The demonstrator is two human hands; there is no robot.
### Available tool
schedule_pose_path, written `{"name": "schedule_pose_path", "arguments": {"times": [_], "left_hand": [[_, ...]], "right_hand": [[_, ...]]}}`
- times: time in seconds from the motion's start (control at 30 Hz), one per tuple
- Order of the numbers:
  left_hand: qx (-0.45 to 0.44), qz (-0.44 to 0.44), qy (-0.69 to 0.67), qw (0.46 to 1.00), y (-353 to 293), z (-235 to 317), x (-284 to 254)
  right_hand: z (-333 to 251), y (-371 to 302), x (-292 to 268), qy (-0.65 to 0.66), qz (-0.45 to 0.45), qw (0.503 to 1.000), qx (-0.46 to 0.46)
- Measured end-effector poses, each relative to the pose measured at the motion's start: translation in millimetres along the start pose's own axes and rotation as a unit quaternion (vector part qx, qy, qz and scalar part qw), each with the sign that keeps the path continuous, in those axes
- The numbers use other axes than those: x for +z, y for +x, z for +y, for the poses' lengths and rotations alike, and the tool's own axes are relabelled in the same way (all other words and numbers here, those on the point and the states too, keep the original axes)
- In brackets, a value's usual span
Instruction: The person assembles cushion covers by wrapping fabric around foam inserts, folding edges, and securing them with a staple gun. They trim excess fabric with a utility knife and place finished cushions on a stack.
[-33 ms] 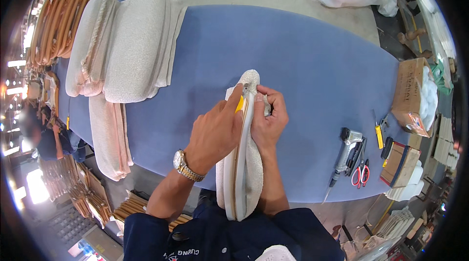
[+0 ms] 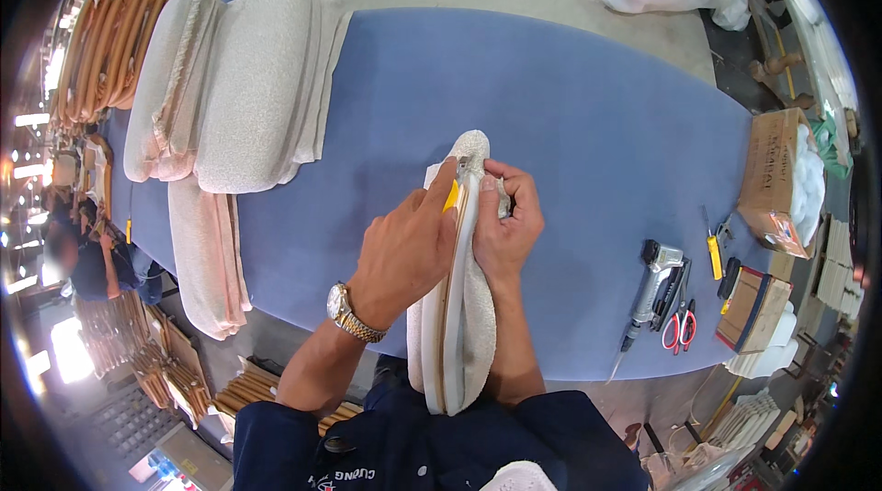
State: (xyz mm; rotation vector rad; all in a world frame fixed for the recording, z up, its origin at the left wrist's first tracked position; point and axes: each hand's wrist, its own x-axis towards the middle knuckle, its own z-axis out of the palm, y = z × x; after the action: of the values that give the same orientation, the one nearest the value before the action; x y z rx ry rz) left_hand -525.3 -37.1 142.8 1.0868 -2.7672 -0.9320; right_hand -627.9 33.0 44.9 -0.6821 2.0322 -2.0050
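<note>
An off-white, textured upholstered panel [image 2: 480, 335] stands on its narrow edge between my forearms, running from my lap onto the blue table. Along its upward side run pale layers and a thin brown strip. My left hand [image 2: 404, 238], above a wristwatch, reaches over this side with its index finger near a small metallic piece [image 2: 463, 163] at the far end. Under its curled fingers shows a yellow thing [image 2: 451, 195], mostly hidden. My right hand [image 2: 508, 225] is closed on the fabric cover at the panel's right side, thumb and fingers pinching a bunched edge.
Stacked off-white covered panels [image 2: 253, 87] lie at the left of the blue table [image 2: 597, 124]. At the right lie a silver air tool [image 2: 660, 261], red-handled scissors [image 2: 680, 330], a yellow-handled tool [image 2: 714, 257] and a cardboard box [image 2: 767, 165]. Another person [image 2: 87, 261] is at far left.
</note>
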Motion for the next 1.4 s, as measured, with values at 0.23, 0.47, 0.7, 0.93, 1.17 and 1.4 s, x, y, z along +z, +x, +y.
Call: {"name": "schedule_pose_path", "arguments": {"times": [0.23,0.47,0.7,0.93,1.17,1.4], "left_hand": [[0.003,-0.008,0.015,1.0,4.2,-3.3,-1.2],[0.009,-0.016,0.021,1.0,4.8,-5.3,-4.2],[0.014,-0.012,0.018,1.0,5.1,-9.3,-4.7],[0.034,-0.041,0.041,0.998,11.5,-9.4,-6.4],[0.059,-0.049,0.0,0.997,15.1,-18.3,-3.3],[0.057,-0.088,0.026,0.994,7.7,-17.8,-1.7]], "right_hand": [[-4.7,6.3,2.7,-0.01,-0.008,1.0,-0.006],[-6.9,5.8,4.3,-0.013,-0.009,1.0,-0.003],[-8.0,4.7,4.4,-0.022,-0.017,1.0,-0.001],[-12.3,3.6,6.4,-0.046,-0.014,0.999,-0.006],[-11.3,0.3,6.8,-0.07,-0.003,0.997,-0.01],[-12.3,-0.5,5.6,-0.085,0.003,0.996,-0.005]]}}
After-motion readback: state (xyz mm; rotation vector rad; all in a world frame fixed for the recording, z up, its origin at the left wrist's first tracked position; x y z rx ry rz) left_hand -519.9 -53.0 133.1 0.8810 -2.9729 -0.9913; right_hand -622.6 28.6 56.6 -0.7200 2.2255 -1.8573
